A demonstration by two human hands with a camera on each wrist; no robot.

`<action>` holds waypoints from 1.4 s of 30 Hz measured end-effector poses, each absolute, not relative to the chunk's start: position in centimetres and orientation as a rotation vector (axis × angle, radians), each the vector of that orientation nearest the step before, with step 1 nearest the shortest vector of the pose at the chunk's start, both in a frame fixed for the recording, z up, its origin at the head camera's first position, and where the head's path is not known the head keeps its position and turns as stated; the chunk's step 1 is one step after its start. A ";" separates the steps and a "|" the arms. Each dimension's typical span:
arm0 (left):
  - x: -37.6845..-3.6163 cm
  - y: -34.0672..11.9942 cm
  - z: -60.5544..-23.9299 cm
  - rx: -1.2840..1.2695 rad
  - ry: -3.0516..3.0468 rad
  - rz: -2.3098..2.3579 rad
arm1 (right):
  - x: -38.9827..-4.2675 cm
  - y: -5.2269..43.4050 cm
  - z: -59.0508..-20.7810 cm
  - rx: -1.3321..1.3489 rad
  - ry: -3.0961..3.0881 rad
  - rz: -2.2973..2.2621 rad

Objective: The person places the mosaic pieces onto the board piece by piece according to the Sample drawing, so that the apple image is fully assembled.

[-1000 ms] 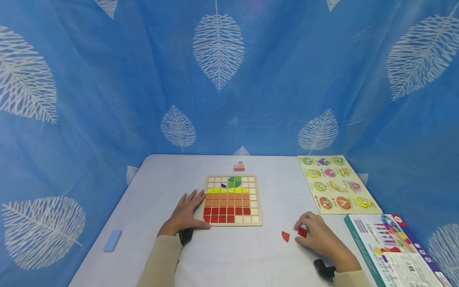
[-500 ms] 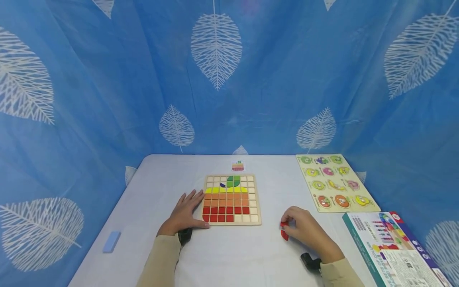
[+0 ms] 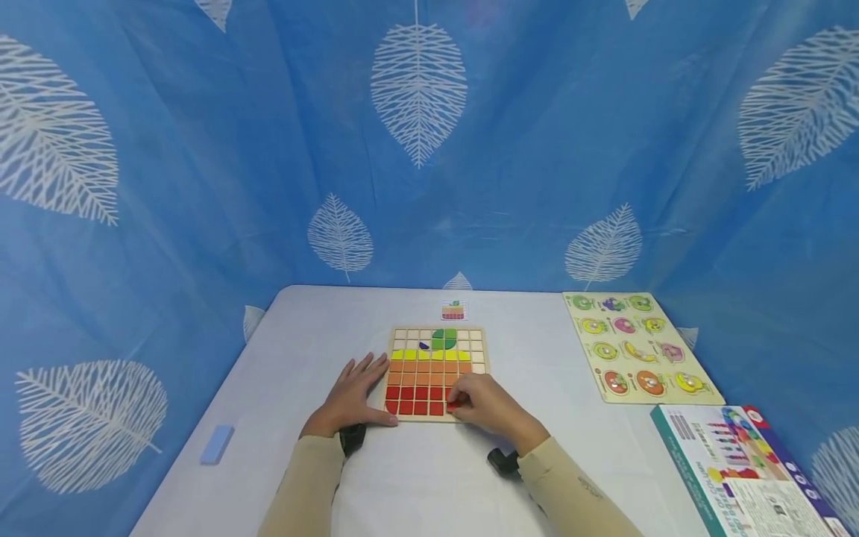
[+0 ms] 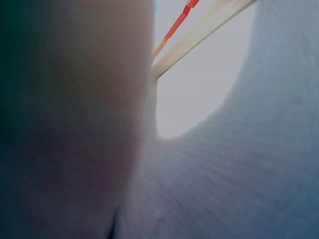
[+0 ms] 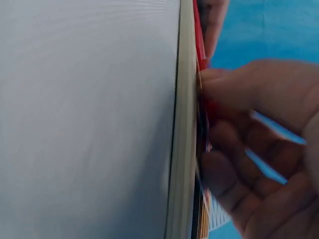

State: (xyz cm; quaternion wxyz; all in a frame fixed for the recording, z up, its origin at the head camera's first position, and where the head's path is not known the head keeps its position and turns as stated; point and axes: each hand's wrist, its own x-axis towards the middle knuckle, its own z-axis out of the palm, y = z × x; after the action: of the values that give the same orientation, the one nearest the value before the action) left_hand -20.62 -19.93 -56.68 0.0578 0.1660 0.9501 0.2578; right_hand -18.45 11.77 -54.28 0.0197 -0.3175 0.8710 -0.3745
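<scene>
A wooden grid board [image 3: 478, 339] lies mid-table, filled with green, yellow, orange and red tiles in an apple shape. My left hand [image 3: 353, 389] rests flat on the table, fingers straight, with its thumb along the board's left front corner. My right hand [image 3: 464, 401] is over the board's bottom right part and pinches a red piece [image 3: 453, 403] at the lowest row. The right wrist view shows the board's edge [image 5: 184, 124] side-on with curled fingers [image 5: 249, 119] over it. In the left wrist view the palm fills most of the frame, with the board's edge [image 4: 199, 35] beyond.
A fruit peg puzzle [image 3: 637, 347] lies at the right, with a colourful box [image 3: 738, 470] nearer at the right edge. A small picture card [image 3: 453, 309] sits behind the board and a blue block [image 3: 217, 444] at the left front. Blue leaf-print curtain surrounds the white table [image 3: 537, 462].
My right hand took up the red pieces from the table at the right and moved left onto the board's bottom right. The left hand has stayed put.
</scene>
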 end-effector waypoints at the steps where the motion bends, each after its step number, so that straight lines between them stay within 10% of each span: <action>1: -20.6 -19.9 -56.7 0.504 2.880 0.777 | -18.5 11.6 -54.3 -0.967 2.695 -1.161; 42: -20.8 -20.0 -56.9 0.490 2.872 0.791 | -12.4 24.9 -53.6 -0.803 2.672 -0.893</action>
State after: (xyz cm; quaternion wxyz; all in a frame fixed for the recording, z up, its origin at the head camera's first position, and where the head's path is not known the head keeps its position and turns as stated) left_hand -20.84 -20.00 -56.89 0.0614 0.1619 0.9495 0.2616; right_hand -12.45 24.85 -53.59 0.1057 -0.2725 0.9070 -0.3030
